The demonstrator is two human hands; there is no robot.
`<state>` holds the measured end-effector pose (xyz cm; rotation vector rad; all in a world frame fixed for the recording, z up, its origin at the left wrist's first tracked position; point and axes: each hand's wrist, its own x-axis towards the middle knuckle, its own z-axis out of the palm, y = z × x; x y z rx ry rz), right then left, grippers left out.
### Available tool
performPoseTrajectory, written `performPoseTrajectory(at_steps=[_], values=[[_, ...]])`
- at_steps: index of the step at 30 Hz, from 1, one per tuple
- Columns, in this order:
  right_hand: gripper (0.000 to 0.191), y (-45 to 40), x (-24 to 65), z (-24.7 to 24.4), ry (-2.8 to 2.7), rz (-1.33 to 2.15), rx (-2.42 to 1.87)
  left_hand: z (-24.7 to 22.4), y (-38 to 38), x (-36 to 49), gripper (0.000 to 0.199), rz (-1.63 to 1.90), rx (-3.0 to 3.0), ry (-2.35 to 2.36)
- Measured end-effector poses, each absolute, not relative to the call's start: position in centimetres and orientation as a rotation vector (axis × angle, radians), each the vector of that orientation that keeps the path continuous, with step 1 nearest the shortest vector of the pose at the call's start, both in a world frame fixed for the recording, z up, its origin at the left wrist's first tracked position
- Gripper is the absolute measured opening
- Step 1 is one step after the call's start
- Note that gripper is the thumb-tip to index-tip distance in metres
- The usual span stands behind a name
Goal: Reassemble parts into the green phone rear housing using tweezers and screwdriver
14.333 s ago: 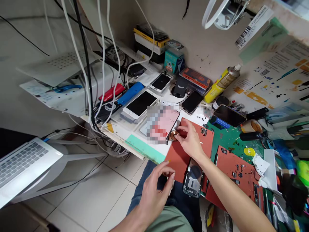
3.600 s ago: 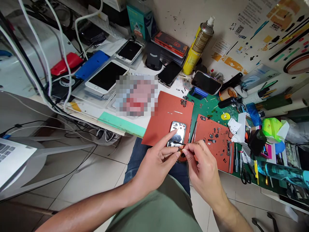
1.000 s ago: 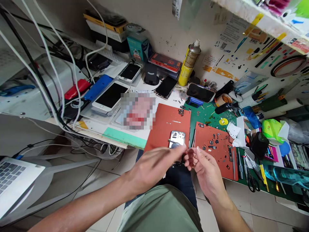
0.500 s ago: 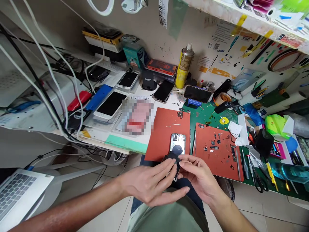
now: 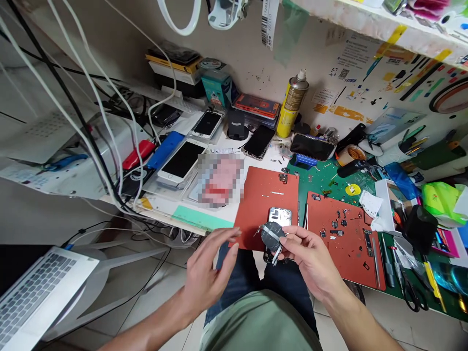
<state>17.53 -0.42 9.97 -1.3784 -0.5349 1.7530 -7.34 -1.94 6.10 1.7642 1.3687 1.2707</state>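
The left hand [image 5: 207, 270] is nearest on its side, with fingers loosely spread and holding nothing visible. The right hand [image 5: 309, 254] pinches, between thumb and fingers, a flat round dark-grey part with a pale strip [image 5: 270, 236]. This part is just above an opened silver phone housing [image 5: 280, 215] and hides its middle. The housing lies over the near edge of a red-brown rectangular mat [image 5: 258, 195], its lower end going beyond. To the right, a second red-brown mat [image 5: 353, 261] carries many small dark parts. Farther on the counter [image 5: 228, 209] there is a white phone with black screen [image 5: 183, 162], and behind, a yellow spray can [image 5: 287, 122] stands upright.
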Motion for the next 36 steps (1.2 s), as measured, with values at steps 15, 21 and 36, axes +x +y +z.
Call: performPoseTrajectory(at_steps=[15, 21, 36], values=[[0.024, 1.7, 15.0, 9.2, -1.313, 1.613, -1.507, 5.5, 0.4, -5.2, 0.062, 0.802, 0.845, 1.185], [0.041, -1.3, 13.9, 7.8, -0.960, 1.681, -1.475, 5.4, -0.5, -4.4, 0.059, 0.841, 0.811, 1.276], [0.058, -12.2, 25.2, 5.6, -0.368, 1.203, -1.785, 4.0, -4.1, -0.1, 0.067, 0.685, 2.030, 1.778]])
